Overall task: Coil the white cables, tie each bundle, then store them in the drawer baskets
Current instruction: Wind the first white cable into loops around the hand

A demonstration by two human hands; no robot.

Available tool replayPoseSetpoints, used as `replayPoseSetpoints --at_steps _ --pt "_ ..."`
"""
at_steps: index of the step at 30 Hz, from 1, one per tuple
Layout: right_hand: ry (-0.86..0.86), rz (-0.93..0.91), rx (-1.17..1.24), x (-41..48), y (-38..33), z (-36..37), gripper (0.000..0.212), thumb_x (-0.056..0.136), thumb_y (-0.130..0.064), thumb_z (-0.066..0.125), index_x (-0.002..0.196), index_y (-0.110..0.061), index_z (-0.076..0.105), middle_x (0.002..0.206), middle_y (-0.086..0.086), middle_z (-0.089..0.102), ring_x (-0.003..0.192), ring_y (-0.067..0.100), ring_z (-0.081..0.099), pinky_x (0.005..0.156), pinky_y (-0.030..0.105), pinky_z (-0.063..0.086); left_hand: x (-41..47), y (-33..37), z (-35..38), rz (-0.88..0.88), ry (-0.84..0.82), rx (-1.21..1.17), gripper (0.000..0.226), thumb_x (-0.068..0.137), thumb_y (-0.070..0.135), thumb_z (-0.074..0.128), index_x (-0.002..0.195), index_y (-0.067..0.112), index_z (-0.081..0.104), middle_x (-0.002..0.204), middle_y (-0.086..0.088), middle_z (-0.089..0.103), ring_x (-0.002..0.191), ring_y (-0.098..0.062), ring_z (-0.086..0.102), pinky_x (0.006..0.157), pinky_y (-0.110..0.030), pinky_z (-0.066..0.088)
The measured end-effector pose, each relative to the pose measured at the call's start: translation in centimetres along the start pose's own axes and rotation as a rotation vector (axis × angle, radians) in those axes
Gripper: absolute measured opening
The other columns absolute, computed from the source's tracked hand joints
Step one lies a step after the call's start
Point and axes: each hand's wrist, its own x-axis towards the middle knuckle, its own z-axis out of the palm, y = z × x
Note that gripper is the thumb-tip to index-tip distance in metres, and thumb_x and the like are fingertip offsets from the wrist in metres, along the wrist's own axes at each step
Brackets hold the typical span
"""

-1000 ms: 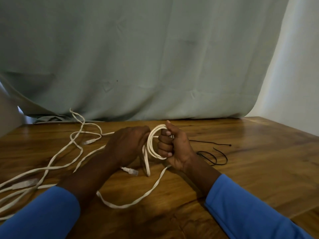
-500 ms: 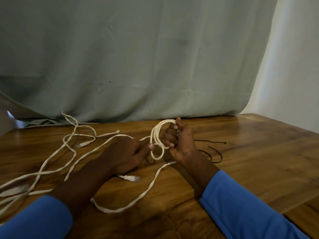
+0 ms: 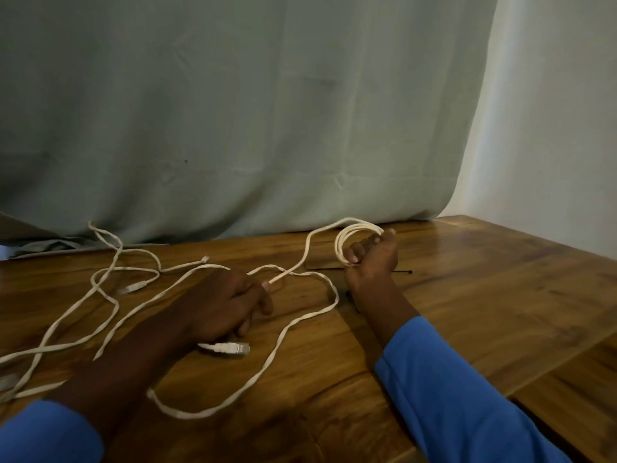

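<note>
My right hand (image 3: 372,262) grips a small coil of white cable (image 3: 347,238) held upright at the back middle of the wooden table (image 3: 484,295). From the coil a strand runs left and down to my left hand (image 3: 230,302), which pinches that strand near the table top. A white plug end (image 3: 230,348) lies just below my left hand. More loose white cable (image 3: 110,289) sprawls in loops over the left half of the table, and one long loop (image 3: 267,362) curves in front of both hands.
A thin black tie (image 3: 404,272) lies on the table behind my right hand, partly hidden by it. A grey-green cloth (image 3: 233,111) hangs along the back edge. The table's right edge drops off at the lower right. No drawer or basket is in view.
My hands have moved apart: the left slid back along the strand to the left, and the right lifted the coil slightly to the right. The view has also shifted.
</note>
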Motion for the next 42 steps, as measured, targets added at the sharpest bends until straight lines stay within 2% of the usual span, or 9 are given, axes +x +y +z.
replayPoseSetpoints --at_steps 3,7,11,14,16,19,23,36,42 --pt "-0.111 -0.018 -0.188 -1.4 2.0 0.6 0.046 0.109 -0.040 0.040 0.069 -0.020 0.035 0.044 -0.008 0.025 0.032 0.007 0.022 0.033 0.015 0.019 0.0 1.2 0.2 -0.010 0.050 0.064 0.032 0.102 0.061 0.042 0.126 0.047 0.059 0.082 0.006 0.077 0.066 -0.006 0.070 0.071 -0.035 0.056" --pt "-0.282 -0.107 -0.413 -2.9 3.2 1.3 0.047 0.110 -0.037 0.040 0.066 -0.019 0.040 0.046 -0.006 0.029 0.035 0.007 0.025 0.037 0.017 0.021 -0.2 3.0 0.7 0.013 0.181 -0.076 0.083 0.079 0.083 0.044 0.152 0.044 0.035 0.136 0.018 0.060 0.124 -0.008 0.058 0.107 -0.039 0.046" --pt "-0.401 -0.387 -0.763 -3.3 4.0 0.8 0.046 0.106 -0.044 0.046 0.066 -0.023 0.056 0.054 -0.001 0.044 0.049 0.017 0.042 0.051 0.031 0.036 0.8 3.7 0.6 0.030 0.359 -0.888 0.074 0.080 0.078 0.064 0.137 0.031 0.055 0.123 -0.005 0.073 0.115 -0.023 0.070 0.102 -0.048 0.053" --pt "-0.541 -0.425 -0.852 -3.8 4.4 0.7 0.047 0.104 -0.047 0.046 0.062 -0.026 0.051 0.053 -0.004 0.040 0.048 0.013 0.038 0.052 0.031 0.032 2.2 3.5 -0.2 -0.071 0.458 -1.273 0.047 0.103 0.031 0.059 0.146 0.015 0.048 0.087 -0.007 0.077 0.063 -0.015 0.071 0.067 -0.037 0.062" --pt "-0.593 -0.270 -0.787 -4.3 4.5 0.9 0.047 0.109 -0.038 0.044 0.064 -0.022 0.047 0.050 -0.005 0.036 0.042 0.009 0.033 0.046 0.024 0.029 2.3 2.5 -0.7 -0.068 0.606 -1.081 0.031 0.107 0.017 0.051 0.137 0.015 0.058 0.074 -0.003 0.068 0.043 -0.005 0.050 0.044 -0.025 0.047" --pt "-0.635 0.115 -0.537 -5.1 4.1 1.5 0.047 0.110 -0.035 0.039 0.066 -0.019 0.040 0.046 -0.006 0.026 0.033 0.005 0.022 0.036 0.015 0.020 1.7 0.5 -0.7 0.182 0.751 -0.236 0.019 0.108 0.018 0.051 0.112 0.022 0.069 0.071 0.004 0.064 0.052 -0.004 0.054 0.052 -0.022 0.043" --pt "-0.641 0.382 -0.306 -4.7 3.6 2.1 0.048 0.109 -0.040 0.036 0.065 -0.021 0.036 0.042 -0.008 0.020 0.030 0.004 0.014 0.031 0.013 0.015 1.5 -0.1 -0.4 0.245 0.687 0.119 0.018 0.106 0.023 0.053 0.101 0.030 0.068 0.073 0.009 0.065 0.067 -0.011 0.063 0.063 -0.031 0.047" --pt "-0.574 0.455 -0.085 -4.3 4.6 1.4 0.061 0.108 -0.041 0.033 0.052 -0.020 0.043 0.037 -0.008 0.024 0.029 0.005 0.013 0.029 0.014 0.018 1.6 1.3 2.3 0.002 0.394 -0.335 0.022 0.092 0.006 0.067 0.095 0.025 0.078 0.070 0.006 0.074 0.064 -0.015 0.069 0.068 -0.041 0.060" --pt "-0.496 0.246 -0.091 -4.5 4.3 1.8 0.049 0.109 -0.042 0.035 0.067 -0.018 0.038 0.042 -0.008 0.027 0.029 0.004 0.024 0.032 0.016 0.021 0.7 2.8 4.5 0.083 0.225 -0.240 0.023 0.092 0.015 0.069 0.107 0.033 0.065 0.090 0.010 0.072 0.079 -0.002 0.067 0.072 -0.022 0.054"
